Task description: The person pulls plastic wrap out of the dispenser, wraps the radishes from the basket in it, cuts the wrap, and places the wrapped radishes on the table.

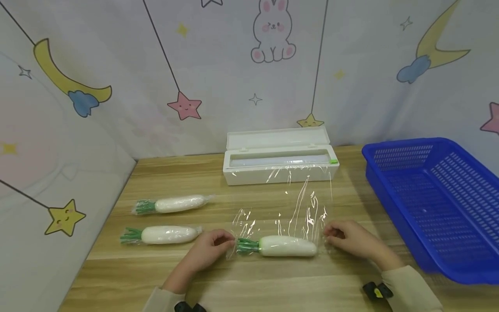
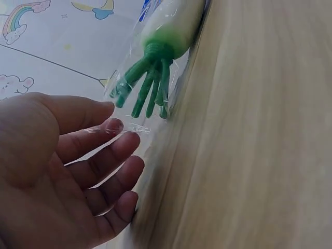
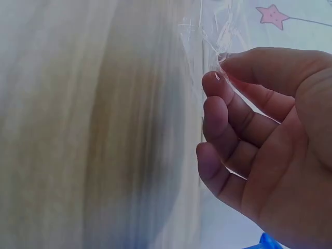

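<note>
A white radish [image 1: 287, 246] with green stalks lies on the table under a sheet of clear cling film [image 1: 309, 214]. The sheet runs back to a roll [image 1: 280, 160] in an open white dispenser box [image 1: 280, 175]. Beside the stalk end, my left hand [image 1: 212, 249] pinches the film's left edge between thumb and index finger. My right hand [image 1: 352, 239] grips the opposite edge, just past the radish's tip; in the right wrist view the bunched film [image 3: 220, 70] sits between thumb and fingertips. Film also covers the green stalks [image 2: 150, 83] in the left wrist view.
Two film-wrapped radishes lie to the left, one farther back [image 1: 181, 203] and one nearer [image 1: 169, 234], close to my left hand. A blue plastic basket [image 1: 401, 221] stands at the right. Behind the wooden table [image 1: 269, 286] hangs a patterned cloth [image 1: 218, 69].
</note>
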The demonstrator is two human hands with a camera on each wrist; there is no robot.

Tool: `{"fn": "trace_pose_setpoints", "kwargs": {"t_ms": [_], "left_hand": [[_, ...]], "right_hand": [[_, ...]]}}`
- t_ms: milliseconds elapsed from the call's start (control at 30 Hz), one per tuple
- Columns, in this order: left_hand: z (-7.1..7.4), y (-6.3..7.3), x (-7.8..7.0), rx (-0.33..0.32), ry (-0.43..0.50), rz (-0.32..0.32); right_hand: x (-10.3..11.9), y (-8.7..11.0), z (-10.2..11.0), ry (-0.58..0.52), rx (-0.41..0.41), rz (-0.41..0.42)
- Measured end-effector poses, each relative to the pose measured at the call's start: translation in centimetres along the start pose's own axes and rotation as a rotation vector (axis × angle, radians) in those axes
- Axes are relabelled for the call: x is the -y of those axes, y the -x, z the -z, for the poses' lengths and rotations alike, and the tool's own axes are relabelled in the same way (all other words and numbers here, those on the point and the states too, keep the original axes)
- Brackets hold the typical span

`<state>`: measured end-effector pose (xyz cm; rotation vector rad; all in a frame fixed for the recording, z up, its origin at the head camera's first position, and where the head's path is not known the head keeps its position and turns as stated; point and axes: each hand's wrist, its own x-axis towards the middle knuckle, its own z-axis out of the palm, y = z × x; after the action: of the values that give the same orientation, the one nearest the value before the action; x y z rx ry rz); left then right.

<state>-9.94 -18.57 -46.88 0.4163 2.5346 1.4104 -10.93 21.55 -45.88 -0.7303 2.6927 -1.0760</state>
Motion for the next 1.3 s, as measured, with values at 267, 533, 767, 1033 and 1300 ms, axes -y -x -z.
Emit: {"fn": "trace_pose_setpoints", "kwargs": {"t_ms": [267,533,767,1033,1300], "left_hand": [[-1.0,1.7,-1.6,-0.289,-0.206,-0.249],[-4.9,3.4,-5.2,-0.271,-0.638,-0.852],[-6.9,2.8,-5.1,-0.257,-0.731,-0.785],[-6.5,2.1,-4.1,-0.286,-0.751,-0.697],[-6.2,1.6,-4.1,-0.194,-0.822,-0.572]], "right_hand": [[2.6,1.3,0.0,0.237,-0.272,0.020],[7.1,2.1,-3.5,0.277,-0.360,0.534],[7.8,1.4,-5.7,0.357,-0.336,0.538],[6.5,0.4,-5.4,0.394,-0.374,0.505],[6.3,0.2,-5.1,0.408,-0.328,0.450]]}}
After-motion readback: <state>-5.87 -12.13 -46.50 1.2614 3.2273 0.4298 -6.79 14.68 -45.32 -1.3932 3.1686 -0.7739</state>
